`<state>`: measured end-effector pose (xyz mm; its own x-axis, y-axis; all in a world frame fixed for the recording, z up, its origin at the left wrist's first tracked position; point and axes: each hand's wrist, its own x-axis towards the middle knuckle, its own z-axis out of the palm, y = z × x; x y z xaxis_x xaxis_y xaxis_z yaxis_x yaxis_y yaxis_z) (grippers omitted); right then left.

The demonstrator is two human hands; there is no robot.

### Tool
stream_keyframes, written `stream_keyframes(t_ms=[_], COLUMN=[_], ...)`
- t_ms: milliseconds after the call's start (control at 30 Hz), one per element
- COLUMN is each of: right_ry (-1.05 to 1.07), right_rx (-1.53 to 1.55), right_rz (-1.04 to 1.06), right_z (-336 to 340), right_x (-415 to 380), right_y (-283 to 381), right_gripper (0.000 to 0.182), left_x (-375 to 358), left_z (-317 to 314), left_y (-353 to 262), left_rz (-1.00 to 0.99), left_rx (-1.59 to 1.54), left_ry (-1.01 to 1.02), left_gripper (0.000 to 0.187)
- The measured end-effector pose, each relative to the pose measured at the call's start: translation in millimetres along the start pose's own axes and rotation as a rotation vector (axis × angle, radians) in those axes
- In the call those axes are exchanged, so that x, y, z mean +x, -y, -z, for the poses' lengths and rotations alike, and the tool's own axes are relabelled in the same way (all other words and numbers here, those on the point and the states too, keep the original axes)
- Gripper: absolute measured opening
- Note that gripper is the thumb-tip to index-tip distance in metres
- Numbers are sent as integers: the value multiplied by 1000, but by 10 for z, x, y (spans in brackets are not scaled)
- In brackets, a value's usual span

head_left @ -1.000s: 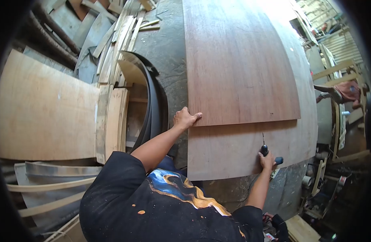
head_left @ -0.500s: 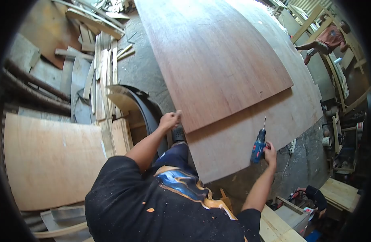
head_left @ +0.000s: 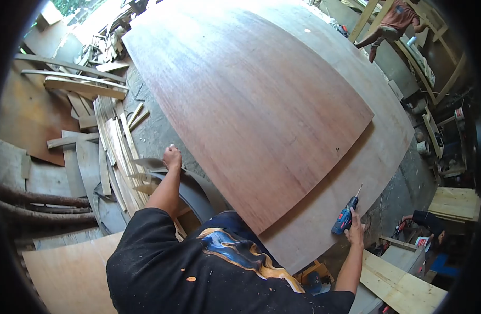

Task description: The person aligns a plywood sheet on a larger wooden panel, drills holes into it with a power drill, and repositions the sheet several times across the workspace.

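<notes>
A broad reddish panel [head_left: 261, 120] lies on a larger pale board [head_left: 313, 235], which shows along the panel's near and right edges. To the left, timber strips [head_left: 112, 149] and dark curved sheets [head_left: 196, 193] stand on the grey floor [head_left: 149, 135], with a plywood sheet [head_left: 73, 272] lower down. A person in a reddish shirt [head_left: 399, 18] is beyond the board's right edge; another person in dark sleeves [head_left: 431, 224] is at lower right.

The right hand [head_left: 356, 230] grasps a blue drill [head_left: 344, 220] over the middle of the board's near edge, its bit pointing away from the body. The left hand [head_left: 172, 156] is curled into a loose fist off the panel's left edge — I cannot tell whether it holds anything.

Half a second ago that fist was beside the panel's near left corner; now it is farther up that edge — and the panel's far left corner has come into view.
</notes>
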<state>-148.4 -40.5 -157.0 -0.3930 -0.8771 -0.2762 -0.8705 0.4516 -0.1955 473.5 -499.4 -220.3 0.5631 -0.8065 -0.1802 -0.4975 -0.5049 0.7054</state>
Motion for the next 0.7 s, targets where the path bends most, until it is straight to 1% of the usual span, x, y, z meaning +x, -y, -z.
stream_keyframes(t_ms=[67,100,133,167,200,233,267,300,367,400,467,500,533,600,667,700], right_ry=[16,-11,-2,-41,-93,-136,-146,-244,-415,-417,-522,-522,-604,-860,-833,-820], right_rx=[-2,20,26,167,310,399,405,384,323,304,493,676,725,221,1006,1071], right_rz=[-126,-174,-179,-161,-143,-216,-226,-230,-251,-242,-335,-390,-350,-180,-395,-365], right_z=[-129,-166,-204,-229,-224,-92,-121,-137,-136,-84,88,292,405,737,805,968], right_x=[26,30,-14,-19,18,3,26,35,26,83,173,253,367,704,1086,1438], right_y=[52,106,76,42,67,266,386,469,602,656,867,1076,1226,1612,1799,2119], right_gripper=[118,113,113,109,106,95,95,91,81,81,76,77,79,70,57,49], left_x=[119,150,150,165,169,159,199,316,448,565,932,1142,1375,1884,2483,2773], left_z=[-27,-24,-19,-47,-95,-131,-169,-275,-361,-410,-517,-555,-580,-640,-704,-745], left_y=[-421,-615,-784,-948,-1089,-1182,-1267,-1288,-1434,-1538,-1674,-1769,-1870,-2069,-2281,-2328], left_rz=[-154,-162,-212,-270,-290,-355,-415,-453,-446,-455,-458,-485,-513,-513,-576,-638], left_rx=[226,233,211,183,180,172,161,164,146,129,122,99,69,10,-20,-1], left_ry=[-189,-187,-205,-223,-224,-170,-114,-108,-70,-40,-25,-38,-56,-77,-18,24], left_gripper=[40,40,40,40,40,39,39,37,36,35,35,35,35,33,32,31])
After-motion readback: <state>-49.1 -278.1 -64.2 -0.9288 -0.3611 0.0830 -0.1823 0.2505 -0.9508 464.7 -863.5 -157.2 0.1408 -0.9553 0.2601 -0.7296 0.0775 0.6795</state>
